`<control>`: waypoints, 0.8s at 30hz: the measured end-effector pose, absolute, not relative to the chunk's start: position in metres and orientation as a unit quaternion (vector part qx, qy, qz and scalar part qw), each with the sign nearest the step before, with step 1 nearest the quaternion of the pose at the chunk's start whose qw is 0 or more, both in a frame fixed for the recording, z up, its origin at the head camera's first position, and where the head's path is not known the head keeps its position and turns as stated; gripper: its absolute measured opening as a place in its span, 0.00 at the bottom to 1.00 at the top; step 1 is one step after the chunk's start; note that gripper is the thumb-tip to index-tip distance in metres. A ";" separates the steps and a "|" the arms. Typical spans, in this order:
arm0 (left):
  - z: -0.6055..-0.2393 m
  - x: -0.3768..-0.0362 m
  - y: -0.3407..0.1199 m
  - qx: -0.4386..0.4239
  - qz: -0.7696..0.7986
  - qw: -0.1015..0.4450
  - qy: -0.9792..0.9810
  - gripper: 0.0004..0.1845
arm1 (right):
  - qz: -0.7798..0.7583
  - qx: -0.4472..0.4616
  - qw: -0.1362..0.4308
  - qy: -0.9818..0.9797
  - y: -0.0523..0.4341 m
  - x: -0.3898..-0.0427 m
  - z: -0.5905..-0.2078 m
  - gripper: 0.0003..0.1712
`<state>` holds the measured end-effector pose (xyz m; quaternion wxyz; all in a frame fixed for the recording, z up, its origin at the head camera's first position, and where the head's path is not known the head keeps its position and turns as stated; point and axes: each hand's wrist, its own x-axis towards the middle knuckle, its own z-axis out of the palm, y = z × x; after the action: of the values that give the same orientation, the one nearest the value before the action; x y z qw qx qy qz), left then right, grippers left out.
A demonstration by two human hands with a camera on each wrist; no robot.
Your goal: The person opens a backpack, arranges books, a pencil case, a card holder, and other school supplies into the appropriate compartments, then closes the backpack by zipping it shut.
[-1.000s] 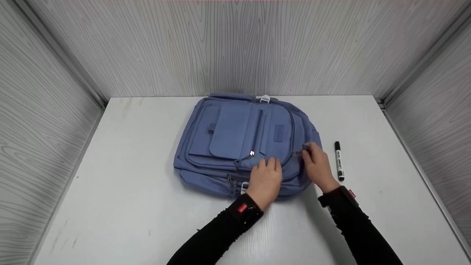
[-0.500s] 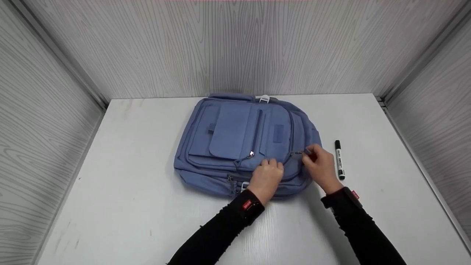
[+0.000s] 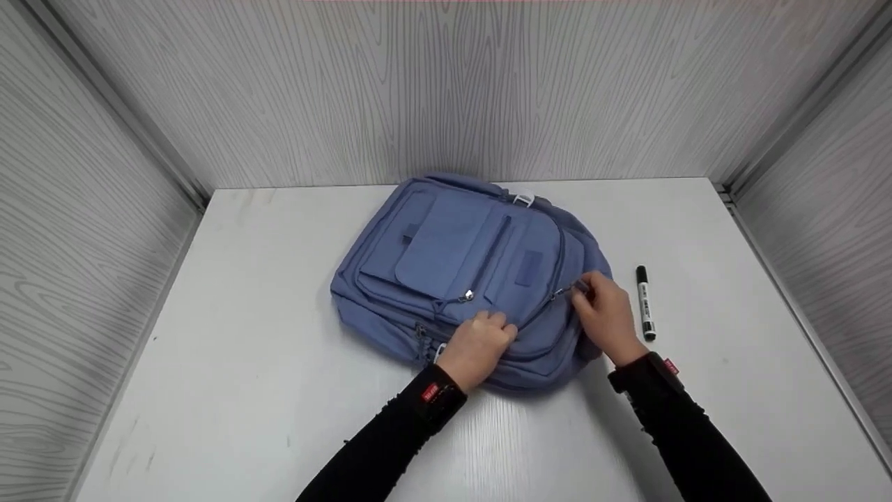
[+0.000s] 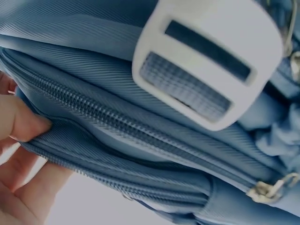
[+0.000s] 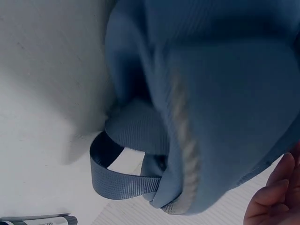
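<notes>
A blue backpack (image 3: 446, 244) lies front side up on the white table, turned slightly askew. My left hand (image 3: 481, 348) grips the fabric at its near side; in the left wrist view the thumb (image 4: 28, 123) and fingers pinch the edge of a zipped pocket. My right hand (image 3: 606, 317) pinches the pull cord of a zipper (image 3: 557, 293) at the curved right end of the front pocket. Close to the left wrist camera is a white plastic buckle (image 4: 211, 51), with a metal zipper slider (image 4: 266, 191) below it. The right wrist view shows only some fingers (image 5: 274, 192).
A black-and-white marker (image 3: 644, 303) lies on the table (image 3: 265, 335) to the right of the bag. A webbing loop (image 5: 124, 186) sticks out from the bag in the right wrist view. Grey wood-grain panels (image 3: 446, 90) enclose the table at the back and both sides.
The backpack has turned clockwise, its near right part swinging toward me. My left hand has moved left and nearer with the fabric. My right hand stays almost in place on the zipper pull.
</notes>
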<state>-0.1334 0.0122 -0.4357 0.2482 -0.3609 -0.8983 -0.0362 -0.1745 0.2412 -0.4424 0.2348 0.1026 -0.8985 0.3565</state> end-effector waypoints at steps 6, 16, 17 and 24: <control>-0.438 -0.130 -0.017 -0.381 -0.076 0.247 -0.888 0.09 | 0.359 0.081 0.240 -0.898 0.246 -0.177 -0.443 0.03; -0.444 -0.134 -0.068 -0.387 -0.123 0.259 -0.877 0.10 | 0.373 0.055 0.226 -0.898 0.254 -0.180 -0.444 0.04; -0.444 -0.135 -0.073 -0.387 -0.125 0.258 -0.876 0.10 | 0.374 0.054 0.226 -0.898 0.254 -0.181 -0.444 0.04; -0.445 -0.142 -0.099 -0.370 -0.141 0.255 -0.882 0.09 | 0.363 0.057 0.222 -0.903 0.250 -0.180 -0.446 0.04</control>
<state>-0.1422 -0.0994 -0.4451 0.2545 -0.3699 -0.8823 -0.1414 -0.1800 0.2501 -0.4457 0.2216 0.0566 -0.9033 0.3631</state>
